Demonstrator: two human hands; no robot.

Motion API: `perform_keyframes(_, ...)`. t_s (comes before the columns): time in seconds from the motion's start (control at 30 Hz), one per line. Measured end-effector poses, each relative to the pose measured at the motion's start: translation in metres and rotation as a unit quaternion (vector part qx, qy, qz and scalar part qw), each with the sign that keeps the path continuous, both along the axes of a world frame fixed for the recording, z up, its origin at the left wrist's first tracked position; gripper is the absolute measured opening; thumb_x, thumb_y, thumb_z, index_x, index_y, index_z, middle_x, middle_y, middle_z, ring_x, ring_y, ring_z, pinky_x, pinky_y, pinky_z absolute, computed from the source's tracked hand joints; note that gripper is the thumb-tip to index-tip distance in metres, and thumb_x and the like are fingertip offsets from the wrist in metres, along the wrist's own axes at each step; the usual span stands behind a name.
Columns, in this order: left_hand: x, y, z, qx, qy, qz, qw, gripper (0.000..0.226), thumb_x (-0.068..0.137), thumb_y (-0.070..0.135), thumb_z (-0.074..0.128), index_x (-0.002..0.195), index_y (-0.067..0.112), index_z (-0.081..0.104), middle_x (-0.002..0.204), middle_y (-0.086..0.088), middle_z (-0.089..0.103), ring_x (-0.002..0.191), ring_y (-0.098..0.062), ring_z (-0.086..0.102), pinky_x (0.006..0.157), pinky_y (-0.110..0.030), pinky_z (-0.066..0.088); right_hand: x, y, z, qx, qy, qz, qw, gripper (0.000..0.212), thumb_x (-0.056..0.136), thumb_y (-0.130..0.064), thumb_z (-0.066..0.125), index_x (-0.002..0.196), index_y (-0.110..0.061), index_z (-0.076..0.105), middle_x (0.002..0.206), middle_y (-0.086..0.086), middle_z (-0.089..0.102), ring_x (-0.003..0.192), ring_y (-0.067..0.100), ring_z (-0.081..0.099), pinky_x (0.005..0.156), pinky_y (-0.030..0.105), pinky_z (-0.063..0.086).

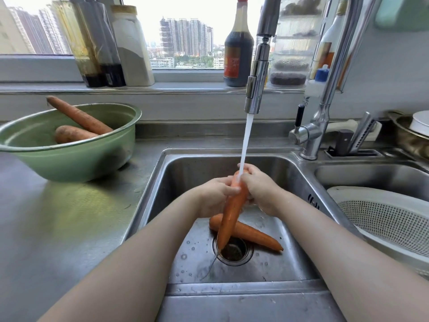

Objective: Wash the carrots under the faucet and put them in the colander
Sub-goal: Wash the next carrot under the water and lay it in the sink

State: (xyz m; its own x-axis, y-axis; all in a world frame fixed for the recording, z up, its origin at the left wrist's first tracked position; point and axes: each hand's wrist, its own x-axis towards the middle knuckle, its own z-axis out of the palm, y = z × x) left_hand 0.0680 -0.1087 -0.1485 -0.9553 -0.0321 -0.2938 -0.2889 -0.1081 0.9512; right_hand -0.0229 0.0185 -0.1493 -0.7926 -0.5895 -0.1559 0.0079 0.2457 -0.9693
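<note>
Water runs from the faucet (254, 89) onto the thick end of a long carrot (229, 219) held over the sink (185, 168). My left hand (213, 196) grips its upper part from the left and my right hand (260, 189) grips it from the right; its tip hangs above the drain (234, 252). A second carrot (255, 235) lies on the sink floor behind it. Two unwashed carrots (76, 126) sit in a green bowl (69, 159) on the left counter. The white colander (390, 217) stands in the right basin, with no carrot visible in it.
Sauce bottles (238, 49) and jars (130, 47) line the windowsill behind the sink. A knife holder (352, 145) sits behind the faucet base, with a pan and white dish (417, 129) at far right. Steel counter (58, 228) stretches left of the sink.
</note>
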Motion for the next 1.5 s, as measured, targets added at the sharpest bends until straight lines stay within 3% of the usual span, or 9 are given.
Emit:
perform_keyframes(0.23,0.001,-0.005,-0.001,-0.001,0.015,0.011,1.0,0.06,0.096,-0.009,0.06,0.147,0.019,0.047,0.132,-0.021,0.064,0.116,-0.035,0.07,0.099,-0.054,0.057,-0.004,0.003,0.0,-0.021,-0.033,0.056,0.998,0.054,0.104,-0.007,0.049,0.155,-0.021,0.038,0.136,0.017,0.056,0.114,0.037,0.066,0.09,0.053,0.062)
perform_keyframes(0.37,0.004,-0.007,0.0,-0.009,0.017,0.006,1.0,0.065,0.094,-0.01,0.062,0.147,0.023,0.044,0.132,-0.021,0.063,0.115,-0.035,0.071,0.097,-0.054,0.058,-0.008,0.014,0.003,-0.082,-0.072,0.101,0.989,0.053,0.092,0.02,0.047,0.123,-0.021,0.06,0.121,0.019,0.061,0.107,0.031,0.068,0.083,0.041,0.058)
perform_keyframes(0.47,0.002,-0.008,-0.001,-0.011,0.022,0.009,1.0,0.067,0.093,-0.01,0.064,0.148,0.023,0.045,0.134,-0.022,0.063,0.117,-0.037,0.069,0.098,-0.054,0.058,-0.008,0.012,-0.001,-0.087,-0.059,0.096,0.99,0.034,0.097,0.008,0.052,0.113,-0.018,0.068,0.109,0.017,0.069,0.098,0.031,0.07,0.083,0.044,0.059)
perform_keyframes(0.57,0.001,-0.009,-0.003,-0.004,0.033,0.03,0.999,0.06,0.094,-0.005,0.067,0.143,0.024,0.05,0.132,-0.02,0.065,0.114,-0.036,0.071,0.097,-0.052,0.059,-0.007,0.006,-0.006,-0.078,-0.076,0.091,0.99,0.032,0.103,-0.014,0.058,0.134,-0.011,0.059,0.117,0.021,0.071,0.102,0.04,0.074,0.095,0.058,0.059)
perform_keyframes(0.73,0.001,-0.013,-0.003,-0.014,0.045,0.03,0.998,0.052,0.098,0.008,0.067,0.144,0.029,0.055,0.131,-0.013,0.07,0.117,-0.035,0.07,0.103,-0.056,0.054,-0.007,0.01,0.0,-0.111,-0.106,0.138,0.979,0.04,0.103,-0.003,0.038,0.141,-0.003,0.048,0.128,0.029,0.068,0.115,0.055,0.066,0.1,0.064,0.054)
perform_keyframes(0.87,0.003,-0.019,-0.002,-0.016,0.047,0.004,0.999,0.053,0.099,0.008,0.065,0.147,0.027,0.055,0.136,-0.017,0.066,0.122,-0.039,0.066,0.106,-0.054,0.052,-0.005,0.013,0.001,-0.099,-0.092,0.167,0.977,0.045,0.094,-0.004,0.043,0.137,0.001,0.053,0.127,0.028,0.069,0.115,0.053,0.066,0.101,0.061,0.053)
perform_keyframes(1.17,0.004,-0.025,0.004,-0.213,0.064,0.029,0.974,0.043,0.096,0.02,0.073,0.137,0.029,0.063,0.116,-0.001,0.075,0.102,-0.021,0.076,0.091,-0.046,0.063,-0.009,0.015,0.0,-0.072,-0.095,0.138,0.983,0.033,0.104,-0.004,0.044,0.132,0.0,0.061,0.121,0.022,0.074,0.108,0.042,0.073,0.098,0.055,0.057)
perform_keyframes(1.3,0.009,-0.028,0.012,-0.304,0.059,-0.014,0.951,0.042,0.098,0.021,0.07,0.136,0.036,0.065,0.112,0.007,0.076,0.1,-0.019,0.075,0.09,-0.039,0.063,-0.008,0.016,-0.003,-0.041,-0.07,0.097,0.992,0.022,0.103,-0.002,0.049,0.116,0.001,0.067,0.1,0.024,0.076,0.09,0.036,0.077,0.091,0.054,0.062)
perform_keyframes(1.5,0.008,-0.027,0.017,-0.35,0.039,-0.039,0.935,0.037,0.1,0.018,0.063,0.134,0.033,0.066,0.119,0.0,0.074,0.108,-0.021,0.07,0.09,-0.03,0.054,-0.01,0.021,0.0,-0.013,-0.09,0.136,0.987,0.026,0.102,0.0,0.046,0.118,0.002,0.067,0.1,0.029,0.074,0.101,0.045,0.074,0.089,0.053,0.063)
